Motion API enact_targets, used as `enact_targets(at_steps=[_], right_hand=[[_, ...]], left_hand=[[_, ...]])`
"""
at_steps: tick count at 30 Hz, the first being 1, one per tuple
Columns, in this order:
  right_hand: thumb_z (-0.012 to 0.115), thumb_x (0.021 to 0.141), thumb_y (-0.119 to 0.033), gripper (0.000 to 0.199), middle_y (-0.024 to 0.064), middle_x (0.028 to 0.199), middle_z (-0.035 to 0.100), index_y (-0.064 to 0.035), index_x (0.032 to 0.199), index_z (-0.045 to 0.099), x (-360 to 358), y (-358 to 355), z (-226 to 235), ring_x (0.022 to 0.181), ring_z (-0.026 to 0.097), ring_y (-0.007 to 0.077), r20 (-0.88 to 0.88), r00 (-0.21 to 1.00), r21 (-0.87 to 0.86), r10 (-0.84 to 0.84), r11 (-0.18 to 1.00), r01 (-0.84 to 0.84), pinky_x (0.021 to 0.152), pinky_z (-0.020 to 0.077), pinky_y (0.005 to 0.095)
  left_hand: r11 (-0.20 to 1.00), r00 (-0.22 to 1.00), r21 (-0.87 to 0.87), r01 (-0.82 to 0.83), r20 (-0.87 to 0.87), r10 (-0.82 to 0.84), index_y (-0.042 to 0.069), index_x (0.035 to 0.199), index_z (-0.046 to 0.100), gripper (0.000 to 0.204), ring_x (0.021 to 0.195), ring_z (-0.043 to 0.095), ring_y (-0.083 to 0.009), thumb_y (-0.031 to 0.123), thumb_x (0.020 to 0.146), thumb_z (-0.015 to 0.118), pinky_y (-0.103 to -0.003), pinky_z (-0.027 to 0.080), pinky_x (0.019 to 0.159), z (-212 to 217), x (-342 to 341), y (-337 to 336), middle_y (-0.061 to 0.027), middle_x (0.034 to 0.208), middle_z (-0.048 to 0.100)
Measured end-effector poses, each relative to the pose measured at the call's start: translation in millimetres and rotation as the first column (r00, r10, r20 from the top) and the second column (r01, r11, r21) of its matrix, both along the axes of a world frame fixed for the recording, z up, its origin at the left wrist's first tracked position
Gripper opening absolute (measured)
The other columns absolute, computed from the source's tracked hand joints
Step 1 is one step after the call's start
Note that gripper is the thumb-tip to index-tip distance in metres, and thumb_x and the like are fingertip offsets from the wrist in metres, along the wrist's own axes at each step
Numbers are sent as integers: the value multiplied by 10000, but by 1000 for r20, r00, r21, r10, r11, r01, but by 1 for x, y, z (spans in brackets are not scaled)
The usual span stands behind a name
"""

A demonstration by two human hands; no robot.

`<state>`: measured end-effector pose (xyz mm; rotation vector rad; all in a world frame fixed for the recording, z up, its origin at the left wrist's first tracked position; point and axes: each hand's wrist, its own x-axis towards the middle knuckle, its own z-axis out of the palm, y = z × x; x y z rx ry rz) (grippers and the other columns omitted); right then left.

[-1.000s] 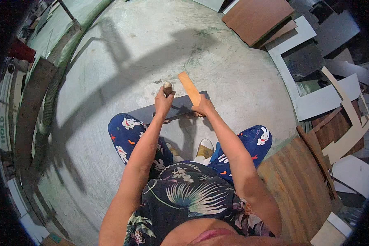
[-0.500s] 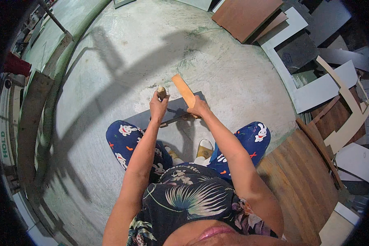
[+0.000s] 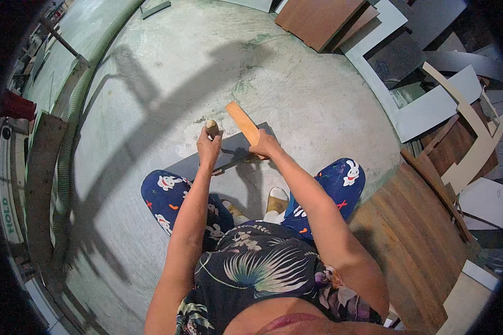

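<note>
My left hand point(image 3: 209, 149) is closed around a stubby, rounded piece that looks like a wooden handle point(image 3: 212, 128), its pale end pointing up. Whatever lies below that grip is hidden by my fingers. In my right hand point(image 3: 266, 146) I grip a flat orange-tan strip point(image 3: 241, 121), which slants up and to the left from my fingers. Both hands are over a long dark grey board point(image 3: 184, 163) that lies across in front of my knees. Small brown pieces point(image 3: 218, 172) show at the board's near edge, too small to make out.
Offcut panels and white frame-shaped boards point(image 3: 399, 125) are piled on the right, beside a wood-grained sheet point(image 3: 413, 240). A ribbed green hose point(image 3: 75, 125) runs along the left next to upright boards point(image 3: 43, 167). Around me is a scuffed concrete floor point(image 3: 307, 84).
The view has turned slightly, so the surroundings sit a little differently in it. Both hands keep their holds above the board, with hardly any visible movement.
</note>
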<state>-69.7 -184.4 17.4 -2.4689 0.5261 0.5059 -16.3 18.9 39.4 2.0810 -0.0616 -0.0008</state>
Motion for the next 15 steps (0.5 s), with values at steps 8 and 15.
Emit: enact_targets(at_steps=[8, 15], right_hand=[[735, 610, -397, 653, 232, 1062, 635, -5, 1101, 558, 14, -33, 17, 1016, 614, 350, 136, 973, 183, -185, 970, 159, 833, 498, 401], [738, 629, -395, 625, 217, 1031, 646, -14, 1093, 561, 21, -83, 7, 979, 629, 345, 315, 823, 108, -472, 880, 463, 817, 502, 409]], left_hand=[[999, 999, -42, -3, 34, 5, 17, 1041, 583, 351, 890, 648, -317, 239, 788, 683, -375, 481, 790, -7, 3, 1, -177, 948, 670], [999, 999, -49, -6, -37, 4, 22, 1053, 584, 363, 896, 649, -318, 241, 784, 690, -377, 482, 777, -6, 5, 0, -176, 954, 670]])
